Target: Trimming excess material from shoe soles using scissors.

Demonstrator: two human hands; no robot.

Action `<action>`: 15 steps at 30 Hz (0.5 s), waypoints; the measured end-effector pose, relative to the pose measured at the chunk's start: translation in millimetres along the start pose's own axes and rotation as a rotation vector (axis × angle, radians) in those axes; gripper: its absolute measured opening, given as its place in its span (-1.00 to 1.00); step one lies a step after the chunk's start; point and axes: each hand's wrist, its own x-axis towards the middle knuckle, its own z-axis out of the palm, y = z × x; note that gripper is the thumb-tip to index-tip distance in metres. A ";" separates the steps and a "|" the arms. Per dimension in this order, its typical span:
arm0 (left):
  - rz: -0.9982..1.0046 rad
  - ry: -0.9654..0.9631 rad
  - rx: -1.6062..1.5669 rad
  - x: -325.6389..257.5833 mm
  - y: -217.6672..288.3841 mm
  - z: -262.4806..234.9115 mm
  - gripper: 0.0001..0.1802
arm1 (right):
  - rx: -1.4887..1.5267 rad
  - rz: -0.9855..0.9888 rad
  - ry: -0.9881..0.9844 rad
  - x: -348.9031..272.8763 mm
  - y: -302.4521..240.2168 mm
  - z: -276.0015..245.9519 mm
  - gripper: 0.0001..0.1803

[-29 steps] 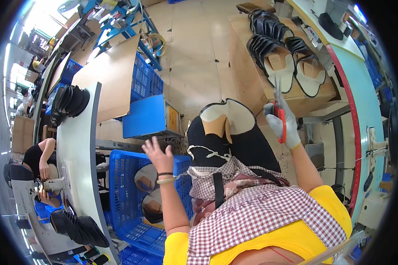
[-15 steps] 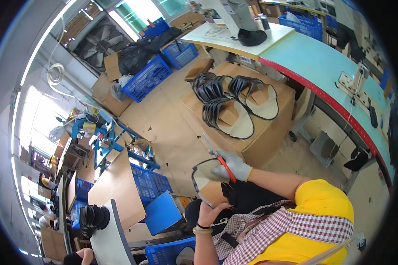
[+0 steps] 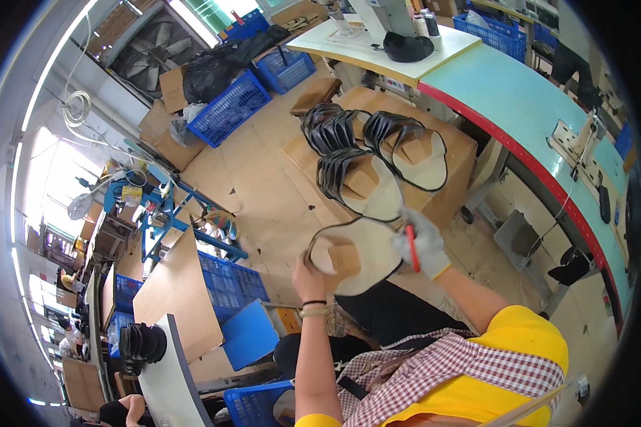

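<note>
In front of my body a cream shoe insole [image 3: 370, 249] with dark edging and a tan patch is held up. My left hand [image 3: 310, 279], bare with bands at the wrist, is closed on its left end. In a pale glove, my right hand [image 3: 426, 249] is closed round a red-handled tool [image 3: 412, 248] that looks like scissors. That hand is against the insole's right end; whether its fingers also grip the insole is unclear. Just beyond, sandal pieces with black straps [image 3: 360, 181] lie on a cardboard box [image 3: 449, 206], some stacked together.
To the right runs a turquoise worktable [image 3: 506, 92] with a red edge, beside a white sewing machine table [image 3: 335, 44]. Blue crates [image 3: 228, 110] stand at the far left. A grey-white board [image 3: 167, 377] carrying black pieces [image 3: 142, 345] and a blue box [image 3: 253, 334] are at the near left.
The insole has been raised forward and turned, so its broad face shows. My left hand has moved up and left with it; my right hand has shifted right, still holding the red-handled tool.
</note>
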 end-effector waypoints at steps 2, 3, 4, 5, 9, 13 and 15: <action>0.187 0.016 -0.201 26.3 23.5 12.5 -0.57 | 0.261 0.251 0.192 19.7 18.5 -4.7 -0.47; 0.290 0.017 -0.305 34.4 39.4 17.6 -0.46 | 0.255 0.248 0.176 30.6 20.7 -8.7 -0.47; 0.276 0.024 -0.308 39.3 56.7 19.2 -0.46 | 0.136 0.386 0.241 41.7 22.2 -13.5 -0.49; 0.242 -0.125 -0.423 43.0 74.6 18.1 -0.40 | 0.014 0.519 0.306 48.1 24.9 -17.2 -0.52; 0.221 -0.247 -0.426 30.6 57.7 53.5 -0.32 | 0.250 0.550 0.373 57.6 104.2 4.8 -0.55; -0.093 -0.249 -0.562 -18.4 -4.4 30.8 -0.38 | 0.122 0.542 0.349 67.7 126.1 53.9 -0.76; -0.354 -0.109 -0.614 -37.2 -37.4 4.8 -0.50 | 0.045 0.430 0.342 74.9 169.3 67.0 -0.75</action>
